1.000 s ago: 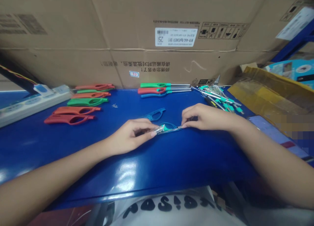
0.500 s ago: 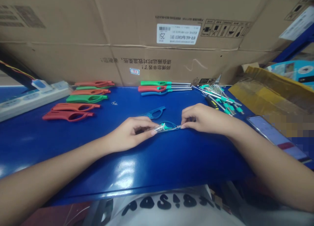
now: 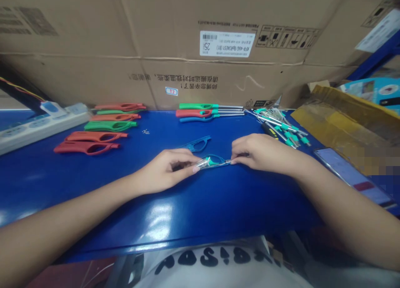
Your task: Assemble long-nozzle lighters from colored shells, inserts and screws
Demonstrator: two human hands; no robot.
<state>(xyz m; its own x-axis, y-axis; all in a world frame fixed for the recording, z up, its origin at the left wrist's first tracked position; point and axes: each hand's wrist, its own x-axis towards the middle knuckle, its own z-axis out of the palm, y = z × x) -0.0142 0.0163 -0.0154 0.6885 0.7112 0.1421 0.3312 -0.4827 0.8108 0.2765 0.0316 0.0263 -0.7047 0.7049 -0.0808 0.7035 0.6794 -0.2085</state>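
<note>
A partly assembled blue utility lighter (image 3: 219,159) spans my two hands low over the table, with a clear insert and a green trigger showing in its opened body. My left hand (image 3: 175,168) is closed round its handle end, thumb along the near side. At the other end, the fingertips of my right hand (image 3: 254,152) pinch the small metal tip, and what lies under them is hidden. Just behind is another blue lighter handle half (image 3: 198,144), partly covered by my left hand.
Red, orange and green handles (image 3: 87,147) lie at left beside a power strip (image 3: 43,125). Lighters with metal tubes (image 3: 229,112) lie along the cardboard box (image 3: 168,38). At right are a pile of tube parts (image 3: 286,127), a screwdriver (image 3: 270,130) and a phone (image 3: 353,175).
My right hand and forearm have shifted very slightly, still pinching the lighter's tip. My left hand and everything on the table stay as they were.
</note>
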